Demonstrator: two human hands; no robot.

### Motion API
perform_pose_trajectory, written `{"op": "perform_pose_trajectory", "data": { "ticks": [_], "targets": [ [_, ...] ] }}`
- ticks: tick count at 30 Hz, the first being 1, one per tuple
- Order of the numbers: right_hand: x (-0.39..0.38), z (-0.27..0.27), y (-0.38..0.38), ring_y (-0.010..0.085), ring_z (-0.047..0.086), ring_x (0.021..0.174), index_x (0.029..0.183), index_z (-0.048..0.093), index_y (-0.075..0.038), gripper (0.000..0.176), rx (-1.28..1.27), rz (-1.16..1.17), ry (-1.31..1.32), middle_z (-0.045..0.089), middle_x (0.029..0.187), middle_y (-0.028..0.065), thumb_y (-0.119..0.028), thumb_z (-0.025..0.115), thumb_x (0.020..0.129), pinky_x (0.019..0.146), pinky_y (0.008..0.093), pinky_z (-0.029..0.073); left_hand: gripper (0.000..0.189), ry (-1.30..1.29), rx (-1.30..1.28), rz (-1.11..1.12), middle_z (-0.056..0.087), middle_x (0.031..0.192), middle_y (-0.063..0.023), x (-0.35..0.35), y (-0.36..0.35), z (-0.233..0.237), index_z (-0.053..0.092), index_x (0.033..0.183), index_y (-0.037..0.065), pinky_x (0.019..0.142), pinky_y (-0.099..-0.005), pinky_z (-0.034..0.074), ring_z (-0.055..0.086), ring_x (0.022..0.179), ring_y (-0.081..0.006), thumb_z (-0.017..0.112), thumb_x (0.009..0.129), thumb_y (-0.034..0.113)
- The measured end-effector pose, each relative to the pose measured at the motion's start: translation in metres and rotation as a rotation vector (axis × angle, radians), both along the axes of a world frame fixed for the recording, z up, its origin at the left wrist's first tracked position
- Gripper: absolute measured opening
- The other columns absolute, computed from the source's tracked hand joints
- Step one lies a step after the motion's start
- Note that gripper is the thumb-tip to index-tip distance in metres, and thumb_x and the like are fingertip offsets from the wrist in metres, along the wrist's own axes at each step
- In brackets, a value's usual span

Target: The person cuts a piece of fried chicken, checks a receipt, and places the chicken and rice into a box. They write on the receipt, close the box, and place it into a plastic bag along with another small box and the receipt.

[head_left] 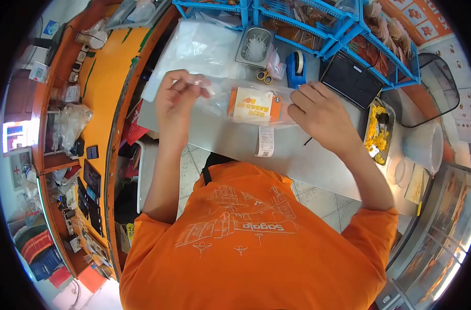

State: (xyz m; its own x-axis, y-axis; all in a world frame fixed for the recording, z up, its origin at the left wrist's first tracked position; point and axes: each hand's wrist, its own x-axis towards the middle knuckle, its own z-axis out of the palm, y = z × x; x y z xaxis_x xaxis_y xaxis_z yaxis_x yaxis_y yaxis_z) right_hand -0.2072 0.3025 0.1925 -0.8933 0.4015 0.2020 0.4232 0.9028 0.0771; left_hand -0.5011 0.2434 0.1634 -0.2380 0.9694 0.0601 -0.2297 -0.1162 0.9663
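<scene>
clear bag: i see one clear bag lying flat on the grey counter, stretched between the two hands, near the counter's front edge.
bag look: thin, glossy, crinkled plastic. see-through, with pale glare along its folds.
carton: one small carton lies inside the bag. it is flat and rectangular, orange at the sides with a white face and orange lettering.
left hand: my view shows the left hand raised at the bag's left end, thumb and fingertips pinched tight on a corner of the plastic.
right hand: the right hand lies over the bag's right end, fingers bent down onto it. the tips are hidden, so i cannot tell whether they clamp or only press.
receipt: one white paper receipt hangs over the counter's edge, just below the carton.
scissors: one pair of scissors with yellow handles, just behind the bag.
tape dispenser: one blue tape dispenser beside the scissors.
metal tub: one shiny rectangular metal tub with pale, thin plastic pieces in it.
plastic sheets: a flat pile of clear plastic sheets left of the tub.
baskets: blue wire baskets along the back. i cannot count them surely.
tray: one narrow tray with yellow bits, right of the right hand.
</scene>
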Motion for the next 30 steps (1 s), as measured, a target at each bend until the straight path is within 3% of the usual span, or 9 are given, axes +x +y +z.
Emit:
{"op": "perform_pose_trajectory", "data": {
  "ticks": [1,3,6,8,10,23,25,29,30],
  "targets": [
    [-0.006,-0.009,0.002,0.0221,0.061,0.104,0.084,0.066,-0.005,0.011,-0.006,0.004,-0.003,0.067,0.105,0.0049,-0.009,0.066,0.075,0.093,0.0346,0.048,0.016,0.138,-0.036,-0.055,0.065,0.105,-0.0122,0.008,-0.001,0.002,0.055,0.107,0.004,0.084,-0.0311,0.049,0.061,0.095,-0.0160,0.058,0.092,-0.002],
    [-0.028,-0.042,0.007,0.0214,0.060,0.106,0.090,0.065,-0.006,0.017,-0.082,-0.005,0.589,0.065,0.107,0.0047,-0.008,0.069,0.073,0.093,0.0364,0.049,0.019,0.155,0.038,-0.144,0.066,0.110,-0.0121,0.029,0.001,-0.002,0.057,0.110,0.002,0.089,-0.0304,0.048,0.060,0.105,-0.0167,0.059,0.092,-0.001],
    [-0.082,-0.066,0.001,0.0241,0.063,0.101,0.102,0.065,-0.007,0.032,-0.582,-0.122,1.197,0.066,0.101,0.0079,-0.002,0.070,0.071,0.088,0.0360,0.051,0.032,0.566,0.135,-0.331,0.064,0.117,-0.0132,0.049,-0.004,-0.004,0.058,0.121,0.001,0.103,-0.0384,0.042,0.058,0.114,-0.0239,0.063,0.089,0.002],
    [-0.085,-0.079,0.004,0.0282,0.065,0.090,0.113,0.064,-0.009,0.043,-0.967,-0.082,1.162,0.066,0.093,0.0093,0.000,0.067,0.071,0.084,0.0381,0.052,0.039,0.696,0.214,-0.249,0.058,0.127,-0.0152,0.042,-0.014,-0.010,0.055,0.125,0.001,0.108,-0.0416,0.037,0.052,0.123,-0.0275,0.066,0.087,0.006],
    [-0.084,-0.074,0.001,0.0290,0.065,0.086,0.112,0.063,-0.008,0.042,-0.996,-0.137,1.167,0.066,0.091,0.0098,0.000,0.065,0.071,0.082,0.0389,0.051,0.066,0.791,0.249,-0.134,0.037,0.150,-0.0185,0.028,-0.026,-0.041,0.041,0.140,0.004,0.117,-0.0466,0.024,0.032,0.142,-0.0361,0.073,0.083,0.014],
    [-0.107,-0.128,-0.101,0.0282,0.061,0.082,0.098,0.064,-0.009,0.033,-0.482,-0.156,0.865,0.060,0.085,0.0060,-0.001,0.068,0.066,0.079,0.0400,0.049,0.033,1.161,0.221,-0.082,0.062,0.115,-0.0042,0.086,0.019,-0.172,0.063,0.115,0.007,0.086,-0.0391,0.042,0.055,0.101,-0.0233,0.058,0.094,0.032],
    [-0.079,-0.148,-0.100,0.0280,0.061,0.083,0.104,0.065,-0.008,0.039,-0.531,-0.115,1.027,0.060,0.086,0.0049,0.002,0.069,0.066,0.079,0.0409,0.049,0.036,1.644,0.314,-0.175,0.062,0.114,-0.0079,0.076,0.035,-0.197,0.062,0.109,0.007,0.085,-0.0374,0.042,0.055,0.099,-0.0264,0.069,0.084,0.031],
    [-0.025,-0.168,-0.116,0.0339,0.057,0.108,0.126,0.056,-0.010,0.058,-0.637,-0.526,1.036,0.058,0.119,0.0114,-0.005,0.076,0.072,0.093,0.0441,0.047,0.031,1.669,0.207,-0.549,0.064,0.111,-0.0124,0.062,0.069,-0.174,0.063,0.111,0.004,0.089,-0.0394,0.046,0.058,0.104,-0.0309,0.066,0.082,0.014],
    [-0.018,-0.175,-0.119,0.0369,0.053,0.119,0.133,0.053,-0.012,0.064,-0.587,-0.711,1.104,0.054,0.133,0.0130,-0.008,0.078,0.074,0.100,0.0467,0.044,0.029,1.100,0.137,-0.522,0.066,0.111,-0.0135,0.042,0.079,-0.202,0.064,0.108,0.003,0.085,-0.0407,0.048,0.061,0.102,-0.0337,0.065,0.081,0.013]
  ]
}}
